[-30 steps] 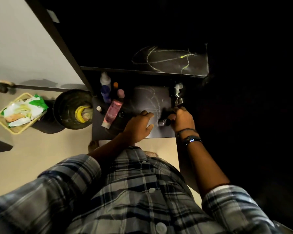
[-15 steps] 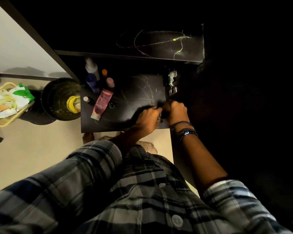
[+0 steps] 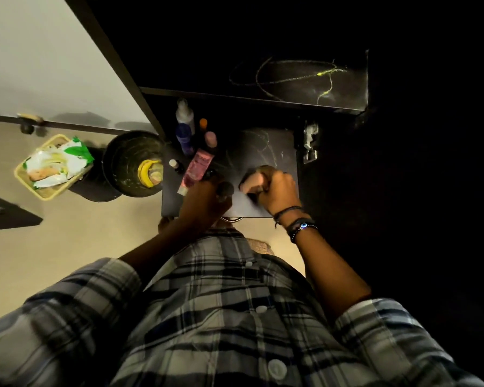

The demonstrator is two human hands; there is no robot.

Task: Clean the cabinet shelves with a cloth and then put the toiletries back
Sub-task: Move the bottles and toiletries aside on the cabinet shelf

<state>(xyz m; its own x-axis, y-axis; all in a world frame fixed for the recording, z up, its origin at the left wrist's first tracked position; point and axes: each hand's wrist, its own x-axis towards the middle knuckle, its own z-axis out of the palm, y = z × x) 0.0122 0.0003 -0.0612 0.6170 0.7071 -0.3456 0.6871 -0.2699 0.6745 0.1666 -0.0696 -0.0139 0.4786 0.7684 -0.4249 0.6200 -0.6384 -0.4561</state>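
Dark cabinet interior fills the far half of the view. Lower shelf [image 3: 263, 152] carries chalk-like scribbles; upper shelf [image 3: 291, 82] carries yellow ones. A metal hinge [image 3: 309, 143] sits at the lower shelf's right edge.

Toiletries are grouped at the shelf's left end:
- white bottle [image 3: 184, 113], far left corner
- purple bottle [image 3: 185, 138], just near of it
- orange cap [image 3: 203, 123] and pink cap [image 3: 210, 138], to the right
- pink tube [image 3: 197, 170], lying flat, pointing near-left
- small vial [image 3: 173, 163], at the left edge

Left hand [image 3: 204, 199] is at the shelf's near edge, just beside the tube's near end. A small round dark item [image 3: 225, 189] sits at its fingertips. Blur hides the grip; whether it holds the item cannot be told.

Right hand [image 3: 275, 191] rests on the shelf, near right. Its grip is curled tight; its contents cannot be told.

On the floor to the left stand a bin [image 3: 118, 160] containing a banana peel [image 3: 146, 171] and a basket [image 3: 25, 177] of packets.
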